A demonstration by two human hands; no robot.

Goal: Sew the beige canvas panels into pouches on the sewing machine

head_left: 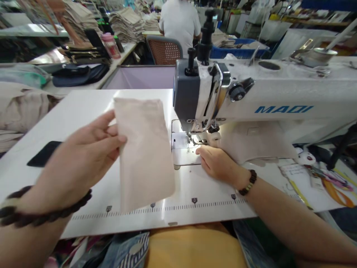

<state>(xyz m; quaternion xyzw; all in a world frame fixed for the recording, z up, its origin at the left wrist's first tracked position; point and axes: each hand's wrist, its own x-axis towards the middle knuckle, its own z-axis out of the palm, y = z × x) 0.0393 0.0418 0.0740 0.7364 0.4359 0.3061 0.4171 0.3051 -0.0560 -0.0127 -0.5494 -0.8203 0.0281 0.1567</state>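
While the left hand (83,152) holds a beige fabric panel (145,156) just left of the sewing machine (267,89), the right hand (216,162) reaches its needle plate (184,156).

The left hand pinches the panel between thumb and fingers at its left edge; the right hand is narrow, fingers curled together near the sewing machine's presser foot (200,141), though whether they grip anything I cannot tell. Another beige fabric piece (251,143) lies on the white desk (184,190) beneath the sewing machine's arm. Well left of the sewing machine, a dark flat slab (41,154) lies partly behind the left hand. Beyond the sewing machine are a blue bin (216,53) and a person in a white shirt (180,22).
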